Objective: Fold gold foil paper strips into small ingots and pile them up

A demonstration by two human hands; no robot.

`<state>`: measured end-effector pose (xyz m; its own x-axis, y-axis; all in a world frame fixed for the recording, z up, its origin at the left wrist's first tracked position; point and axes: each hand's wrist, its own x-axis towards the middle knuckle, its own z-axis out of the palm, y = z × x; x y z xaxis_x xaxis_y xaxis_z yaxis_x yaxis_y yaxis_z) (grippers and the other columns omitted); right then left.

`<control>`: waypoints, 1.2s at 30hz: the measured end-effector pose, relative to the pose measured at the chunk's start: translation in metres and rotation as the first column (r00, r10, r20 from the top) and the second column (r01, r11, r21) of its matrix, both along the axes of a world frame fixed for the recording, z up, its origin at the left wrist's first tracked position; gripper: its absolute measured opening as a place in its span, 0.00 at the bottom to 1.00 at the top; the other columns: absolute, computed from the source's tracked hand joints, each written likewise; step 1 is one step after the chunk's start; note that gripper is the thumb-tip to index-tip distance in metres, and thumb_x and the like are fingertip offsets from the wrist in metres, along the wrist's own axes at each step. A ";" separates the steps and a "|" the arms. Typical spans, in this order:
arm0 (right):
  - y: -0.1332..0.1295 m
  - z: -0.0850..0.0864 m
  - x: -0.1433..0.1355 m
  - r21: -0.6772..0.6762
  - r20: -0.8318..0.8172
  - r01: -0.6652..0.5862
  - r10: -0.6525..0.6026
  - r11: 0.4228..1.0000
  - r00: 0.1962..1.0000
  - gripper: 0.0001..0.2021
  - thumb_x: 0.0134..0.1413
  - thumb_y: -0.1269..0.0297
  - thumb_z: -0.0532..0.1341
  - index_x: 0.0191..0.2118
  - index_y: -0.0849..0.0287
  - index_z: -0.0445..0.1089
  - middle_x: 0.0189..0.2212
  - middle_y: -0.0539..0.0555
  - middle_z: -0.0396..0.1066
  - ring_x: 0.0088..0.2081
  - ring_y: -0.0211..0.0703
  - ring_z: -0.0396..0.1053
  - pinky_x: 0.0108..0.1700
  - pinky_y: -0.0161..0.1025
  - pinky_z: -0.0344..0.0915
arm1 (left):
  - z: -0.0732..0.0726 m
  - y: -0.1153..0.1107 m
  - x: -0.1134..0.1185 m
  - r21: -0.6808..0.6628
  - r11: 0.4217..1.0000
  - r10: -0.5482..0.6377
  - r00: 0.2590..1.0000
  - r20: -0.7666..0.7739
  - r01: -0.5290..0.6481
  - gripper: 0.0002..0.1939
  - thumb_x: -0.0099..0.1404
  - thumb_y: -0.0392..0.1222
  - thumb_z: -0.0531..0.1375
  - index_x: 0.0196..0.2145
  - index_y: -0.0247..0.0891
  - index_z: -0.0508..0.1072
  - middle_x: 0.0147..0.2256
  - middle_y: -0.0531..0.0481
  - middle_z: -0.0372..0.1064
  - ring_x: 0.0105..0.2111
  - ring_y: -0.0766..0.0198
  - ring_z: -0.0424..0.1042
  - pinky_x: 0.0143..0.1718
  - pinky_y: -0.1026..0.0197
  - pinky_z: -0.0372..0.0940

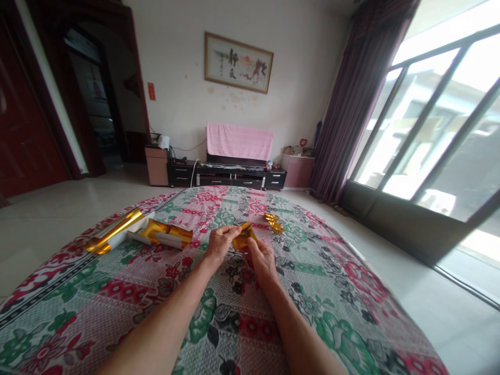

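A small piece of gold paper (241, 241) is held over the middle of a flowered tablecloth (308, 284), the left hand (222, 241) pinching its upper left edge between thumb and fingers, the right hand (263, 259) pinching its lower right edge. Such thin, shiny paper likely creases easily; a light, even pinch at both edges should serve best. Folded gold pieces (275, 224) lie toward the tablecloth's far right side, a gold roll (121, 227) and a curled gold sheet (156, 230) on its left. Beyond the tablecloth's far edge, a pink cloth (240, 140) hangs above a black cabinet (181, 173).
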<state>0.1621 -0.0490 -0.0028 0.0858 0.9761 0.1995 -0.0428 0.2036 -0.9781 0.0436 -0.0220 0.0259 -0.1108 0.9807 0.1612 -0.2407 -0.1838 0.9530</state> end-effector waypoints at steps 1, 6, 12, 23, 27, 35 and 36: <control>0.000 -0.001 0.000 -0.004 -0.010 -0.003 0.003 1.000 1.000 0.21 0.47 0.47 0.56 0.33 0.63 0.70 0.22 0.53 0.72 0.22 0.38 0.67 0.23 0.32 0.63 | -0.001 0.000 0.000 -0.009 1.000 0.003 1.000 0.008 -0.003 0.14 0.43 0.47 0.65 0.24 0.33 0.75 0.19 0.51 0.70 0.20 0.67 0.65 0.24 0.66 0.60; -0.001 0.000 0.000 0.033 -0.030 -0.059 0.060 0.998 0.998 0.22 0.47 0.46 0.55 0.32 0.63 0.71 0.23 0.54 0.72 0.24 0.40 0.69 0.26 0.34 0.65 | -0.003 0.003 -0.001 -0.041 0.999 0.004 1.000 0.016 -0.003 0.13 0.42 0.46 0.65 0.22 0.33 0.75 0.17 0.52 0.69 0.18 0.68 0.64 0.22 0.66 0.59; -0.001 0.001 0.002 0.029 -0.105 0.002 0.001 1.000 0.995 0.22 0.47 0.45 0.54 0.33 0.62 0.69 0.27 0.54 0.73 0.27 0.41 0.70 0.26 0.33 0.65 | -0.009 0.007 -0.004 -0.024 1.000 -0.020 1.000 0.010 0.020 0.15 0.42 0.48 0.66 0.24 0.33 0.75 0.19 0.51 0.70 0.20 0.66 0.67 0.24 0.65 0.61; 0.000 0.003 0.002 0.025 -0.149 0.057 -0.053 0.998 0.987 0.20 0.47 0.52 0.56 0.44 0.59 0.65 0.35 0.53 0.71 0.33 0.42 0.69 0.30 0.35 0.67 | -0.015 0.010 -0.013 -0.009 0.995 -0.098 0.991 -0.087 0.098 0.13 0.44 0.47 0.64 0.24 0.33 0.74 0.18 0.53 0.68 0.19 0.69 0.64 0.22 0.67 0.58; 0.002 0.002 0.001 0.066 -0.167 0.034 -0.022 0.997 0.986 0.21 0.45 0.55 0.58 0.46 0.60 0.63 0.33 0.53 0.71 0.30 0.39 0.68 0.30 0.34 0.66 | -0.019 0.011 -0.017 0.013 0.991 -0.128 0.971 -0.202 0.133 0.13 0.46 0.47 0.63 0.25 0.33 0.75 0.19 0.52 0.69 0.20 0.68 0.64 0.23 0.67 0.58; 0.010 -0.011 0.002 0.112 -0.058 0.047 -0.040 0.993 0.998 0.16 0.45 0.55 0.58 0.36 0.61 0.71 0.30 0.51 0.72 0.27 0.37 0.66 0.30 0.33 0.64 | -0.017 0.007 -0.014 0.028 0.968 -0.227 0.922 -0.314 0.248 0.14 0.48 0.47 0.62 0.27 0.32 0.76 0.23 0.51 0.71 0.23 0.66 0.67 0.26 0.66 0.60; 0.011 -0.012 0.003 0.119 -0.047 0.056 -0.051 0.991 0.998 0.15 0.45 0.55 0.58 0.35 0.61 0.71 0.28 0.51 0.72 0.27 0.37 0.66 0.30 0.33 0.64 | -0.016 0.006 -0.014 0.019 0.966 -0.240 0.920 -0.311 0.259 0.14 0.48 0.46 0.62 0.27 0.32 0.76 0.23 0.51 0.71 0.23 0.66 0.67 0.27 0.65 0.60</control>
<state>0.1648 -0.0383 -0.0150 0.1484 0.9390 0.3102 -0.0710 0.3230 -0.9437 0.0292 -0.0160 0.0100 0.1994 0.9580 0.2061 0.0126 -0.2128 0.9770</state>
